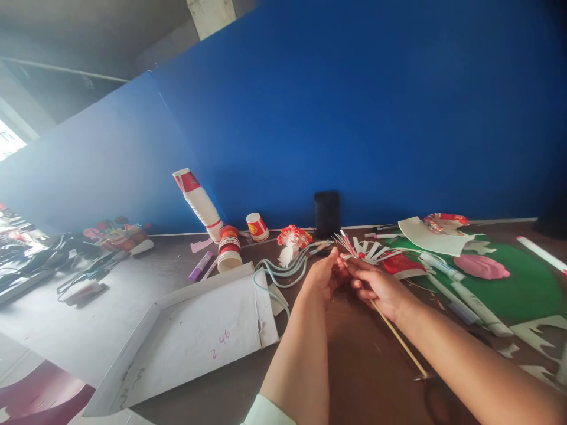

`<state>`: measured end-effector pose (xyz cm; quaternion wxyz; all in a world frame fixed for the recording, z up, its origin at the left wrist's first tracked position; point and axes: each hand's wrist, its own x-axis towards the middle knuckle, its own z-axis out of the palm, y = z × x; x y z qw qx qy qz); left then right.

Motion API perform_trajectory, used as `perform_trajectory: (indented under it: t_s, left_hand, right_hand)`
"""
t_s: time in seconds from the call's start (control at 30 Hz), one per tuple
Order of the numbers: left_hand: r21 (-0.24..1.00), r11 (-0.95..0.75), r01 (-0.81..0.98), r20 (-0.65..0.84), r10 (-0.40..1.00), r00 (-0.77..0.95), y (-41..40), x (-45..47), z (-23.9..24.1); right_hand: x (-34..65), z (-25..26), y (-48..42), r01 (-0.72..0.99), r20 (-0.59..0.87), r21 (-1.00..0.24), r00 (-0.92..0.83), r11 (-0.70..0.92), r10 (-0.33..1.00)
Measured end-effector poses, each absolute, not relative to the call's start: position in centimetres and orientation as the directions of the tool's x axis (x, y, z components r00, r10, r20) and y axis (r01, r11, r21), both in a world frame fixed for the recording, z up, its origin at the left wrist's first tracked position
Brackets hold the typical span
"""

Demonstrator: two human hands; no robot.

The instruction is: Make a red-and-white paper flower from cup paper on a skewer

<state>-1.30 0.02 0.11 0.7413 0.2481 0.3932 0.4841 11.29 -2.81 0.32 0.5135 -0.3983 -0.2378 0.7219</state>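
My right hand (383, 290) is closed round a thin wooden stick (401, 342), which slants down toward the table's front. Beside it, at the stick's upper end, my left hand (325, 274) has its fingers bent together; what they pinch is hidden. A paper flower (374, 252) of white strips with a red middle spreads out just beyond my fingertips. Whether the stick joins it, I cannot tell. Under the flower's right side lies a red and white cut cup piece (404, 265). Left of my hands rests a red and white paper bloom (293, 239).
A white cardboard tray (199, 330) lies left, with a pale cable (287, 271) by its corner. Paper cups (201, 203) lean in a stack near a purple glue stick (200, 267). A black phone-like object (326, 213) stands against the blue partition (354, 106). Right are markers (481, 308) and green sheet (531, 289).
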Motion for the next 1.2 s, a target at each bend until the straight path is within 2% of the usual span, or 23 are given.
perform_trajectory:
  t_s: [0.23, 0.57, 0.77, 0.9, 1.2]
  left_hand:
    - [0.772, 0.406, -0.489, -0.266, 0.905, 0.331, 0.2, -1.9, -0.6]
    - [0.761, 0.448, -0.469, -0.359, 0.893, 0.271, -0.1, -1.7, 0.1]
    - [0.766, 0.457, -0.451, -0.369, 0.888, 0.273, -0.1, -1.6, 0.2]
    - [0.779, 0.442, -0.445, -0.388, 0.897, 0.212, -0.1, -1.3, 0.5]
    - [0.816, 0.392, -0.424, -0.373, 0.919, 0.131, -0.1, -0.8, 0.6]
  right_hand:
    - [11.9, 1.0, -2.9, -0.529, -0.363, -0.742, -0.197, -0.411, 0.911]
    - [11.8, 0.4, -2.8, -0.491, -0.327, -0.787, -0.181, -0.373, 0.928]
    - [11.4, 0.2, -3.0, -0.442, -0.305, -0.837, -0.116, -0.324, 0.945]
    - [11.1, 0.5, -3.3, -0.392, -0.295, -0.869, -0.081, -0.303, 0.952]
    - [10.8, 0.6, -3.5, -0.396, -0.294, -0.87, -0.064, -0.295, 0.954]
